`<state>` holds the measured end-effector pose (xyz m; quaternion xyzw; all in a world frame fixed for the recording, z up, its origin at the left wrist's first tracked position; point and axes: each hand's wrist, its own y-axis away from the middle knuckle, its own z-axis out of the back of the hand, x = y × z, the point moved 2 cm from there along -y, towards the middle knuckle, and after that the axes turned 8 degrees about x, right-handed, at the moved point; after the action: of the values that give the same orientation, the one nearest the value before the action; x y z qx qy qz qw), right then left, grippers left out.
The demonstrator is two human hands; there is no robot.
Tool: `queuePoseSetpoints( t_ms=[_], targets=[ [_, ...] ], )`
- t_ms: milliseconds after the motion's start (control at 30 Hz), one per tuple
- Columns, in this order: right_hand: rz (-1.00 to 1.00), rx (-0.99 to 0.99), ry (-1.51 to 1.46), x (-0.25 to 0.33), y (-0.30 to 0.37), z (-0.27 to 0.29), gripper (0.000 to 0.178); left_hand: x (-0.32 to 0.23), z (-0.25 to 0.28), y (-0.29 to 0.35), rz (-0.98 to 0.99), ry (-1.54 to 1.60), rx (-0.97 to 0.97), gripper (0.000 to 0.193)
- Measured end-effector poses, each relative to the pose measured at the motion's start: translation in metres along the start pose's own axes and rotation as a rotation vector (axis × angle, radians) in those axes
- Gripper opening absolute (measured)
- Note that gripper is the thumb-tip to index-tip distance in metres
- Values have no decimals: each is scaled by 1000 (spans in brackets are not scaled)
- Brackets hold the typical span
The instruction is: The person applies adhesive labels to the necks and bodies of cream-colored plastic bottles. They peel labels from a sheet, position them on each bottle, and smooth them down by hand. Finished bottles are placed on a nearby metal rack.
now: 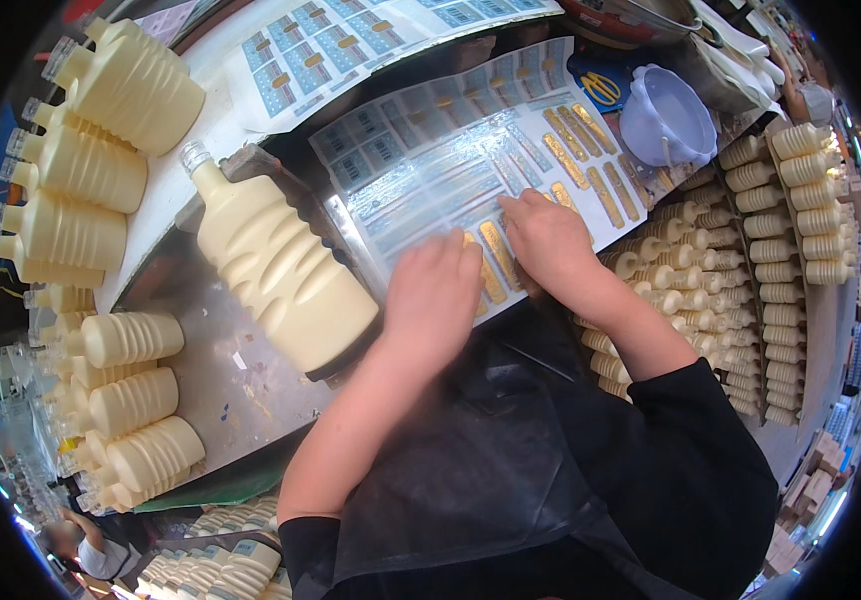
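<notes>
A cream ribbed bottle (285,265) with a clear threaded neck lies tilted on the bench, just left of a sheet of stickers (440,200). Over the sheet's near part, beside several narrow gold stickers (498,252), is my left hand (435,295), smeared by motion, so its grip does not show clearly. My right hand (553,240) rests on the sheet among the gold stickers, fingers bent and thumb close to the index finger. Whatever lies between those fingertips is too small to make out.
Sheets of blue labels (335,45) lie on the white shelf ahead. A lavender bucket (665,115) and yellow-handled scissors (600,88) sit at the far right. Cream bottles stand in rows at left (135,345) and right (780,290). Another person (100,545) is at lower left.
</notes>
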<state>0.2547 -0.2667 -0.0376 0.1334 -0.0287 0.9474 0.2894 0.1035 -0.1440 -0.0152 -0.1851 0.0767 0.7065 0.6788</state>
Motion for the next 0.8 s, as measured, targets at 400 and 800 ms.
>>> queuePoseSetpoints(
  t_ms=[400,800],
  targets=[
    [91,-16,-204,3,-19,6,24,2,-7,-3,25,6,45,33],
    [71,308,-856,6,-28,29,9,7,8,-13,388,576,-37,47]
  ],
)
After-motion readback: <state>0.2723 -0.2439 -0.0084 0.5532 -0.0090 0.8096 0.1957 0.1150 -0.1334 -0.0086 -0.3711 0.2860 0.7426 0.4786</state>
